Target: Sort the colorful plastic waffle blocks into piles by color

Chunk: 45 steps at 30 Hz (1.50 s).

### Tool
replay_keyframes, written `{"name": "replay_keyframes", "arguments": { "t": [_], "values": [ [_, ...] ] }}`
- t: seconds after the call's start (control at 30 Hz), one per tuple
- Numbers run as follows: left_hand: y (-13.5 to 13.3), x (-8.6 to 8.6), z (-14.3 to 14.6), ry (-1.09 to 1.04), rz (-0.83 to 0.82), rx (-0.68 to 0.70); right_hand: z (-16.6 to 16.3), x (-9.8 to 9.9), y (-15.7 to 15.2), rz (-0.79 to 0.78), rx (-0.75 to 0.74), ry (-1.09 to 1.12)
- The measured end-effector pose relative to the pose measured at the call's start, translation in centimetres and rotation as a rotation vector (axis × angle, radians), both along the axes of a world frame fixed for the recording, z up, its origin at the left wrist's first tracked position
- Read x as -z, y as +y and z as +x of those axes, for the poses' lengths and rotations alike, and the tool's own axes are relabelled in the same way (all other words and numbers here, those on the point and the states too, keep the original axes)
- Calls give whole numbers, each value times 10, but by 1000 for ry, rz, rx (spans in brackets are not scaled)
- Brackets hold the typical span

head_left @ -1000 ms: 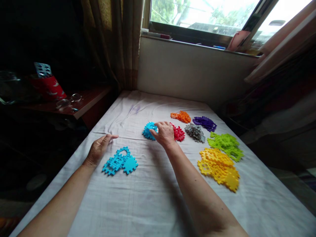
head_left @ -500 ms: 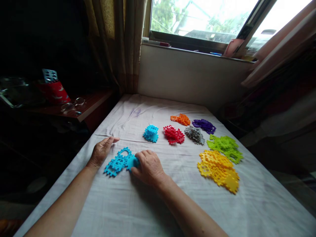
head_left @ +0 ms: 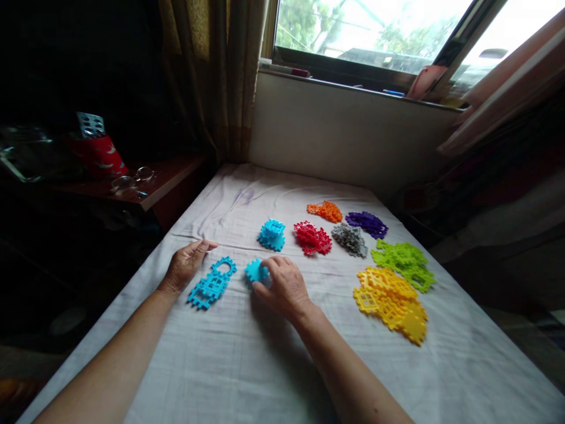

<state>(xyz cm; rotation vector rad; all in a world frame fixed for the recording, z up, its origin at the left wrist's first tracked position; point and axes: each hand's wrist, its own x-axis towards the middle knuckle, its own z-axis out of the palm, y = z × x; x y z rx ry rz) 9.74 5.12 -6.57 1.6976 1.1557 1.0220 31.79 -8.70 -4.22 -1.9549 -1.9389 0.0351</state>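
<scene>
Seven single-colour notched-plastic heaps (head_left: 312, 237), seemingly done, twelve-to-four o'clock; left over, nine o'clock: cyan plastic lattice pieces (head_left: 210, 285). Right hand (head_left: 285, 287): pinching cyan notched-plastic square (head_left: 254, 271). Left hand (head_left: 188, 265): grip, cannot tell.

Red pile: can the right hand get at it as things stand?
Probably yes: the red pile lies just beyond the right hand, with only sheet visible between them, though the hand holds a blue tile it may need to release.

Arms (head_left: 112, 353) forward, left hand (head_left: 188, 266) loosely curled, right hand (head_left: 285, 287) in a pinch
</scene>
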Motion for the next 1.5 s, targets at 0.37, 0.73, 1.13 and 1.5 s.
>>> {"name": "replay_keyframes", "arguments": {
  "t": [0.37, 0.73, 1.13, 1.5],
  "values": [
    [-1, -1, 1, -9, -17, -9, 41, 13, 26, 46, 317, -2],
    [0, -2, 2, -36, -11, -4, -56, 7, 14, 10, -246, 45],
    [3, 3, 1, -53, -17, -12, -15, 8, 27, 133, 56, 92],
    [2, 3, 2, -45, -31, -6, 16, 14, 34, 140, 235, -49]
  ]
}}
